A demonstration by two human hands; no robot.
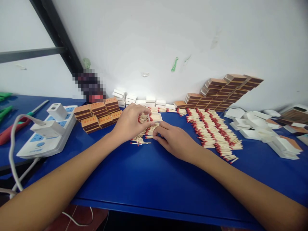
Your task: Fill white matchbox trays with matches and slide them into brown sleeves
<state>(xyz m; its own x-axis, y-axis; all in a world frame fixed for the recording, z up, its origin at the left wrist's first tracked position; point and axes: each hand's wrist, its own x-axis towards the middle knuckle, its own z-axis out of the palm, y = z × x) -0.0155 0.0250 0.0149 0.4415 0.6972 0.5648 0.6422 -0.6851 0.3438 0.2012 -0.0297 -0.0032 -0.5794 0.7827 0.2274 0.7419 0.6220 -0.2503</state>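
A small white matchbox tray is tilted up over the loose matches in the middle of the blue table. My left hand grips the tray's left side between thumb and fingers. My right hand is close by at the tray's near right corner, its fingers curled together near the matches. Whatever its fingertips hold is too small to make out. The tray's inside shows only in part, with pale matchsticks in it. Scattered matches lie under my left hand.
Stacked matchboxes stand left, and a taller stack leans at the wall. White trays line the back. Matches spread to the right, beside a heap of trays. A power strip with cables lies left.
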